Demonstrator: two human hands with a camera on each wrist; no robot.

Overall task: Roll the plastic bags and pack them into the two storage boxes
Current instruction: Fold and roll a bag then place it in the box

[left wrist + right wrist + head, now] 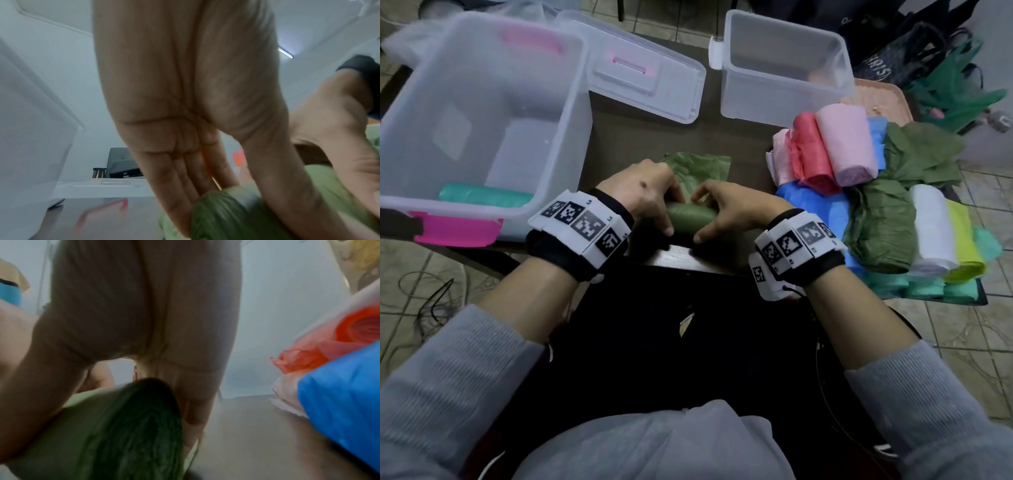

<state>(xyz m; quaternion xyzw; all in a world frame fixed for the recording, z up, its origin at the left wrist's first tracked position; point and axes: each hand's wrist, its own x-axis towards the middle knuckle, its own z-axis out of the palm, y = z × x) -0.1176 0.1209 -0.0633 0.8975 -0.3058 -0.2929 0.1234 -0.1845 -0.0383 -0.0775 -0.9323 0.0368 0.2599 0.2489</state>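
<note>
A green plastic bag (700, 168) lies on the dark table (640, 137), its near part wound into a tight roll (691, 218). My left hand (671, 212) grips the roll's left end, fingers over the top and thumb on the near side. My right hand (709, 219) grips the right end the same way. The wrist views show the roll's ends (222, 216) (131, 426) between fingers and thumb. The large clear storage box (482, 120) on the left holds one teal roll (486, 196). The smaller clear box (784, 68) stands at the back right.
A clear lid (643, 65) with a pink latch lies between the boxes. On the right sits a pile of bags: pink (846, 144), red (811, 154) and white rolls (933, 229), a blue bag (815, 205), crumpled green bags (883, 226). The table's near edge is just below my hands.
</note>
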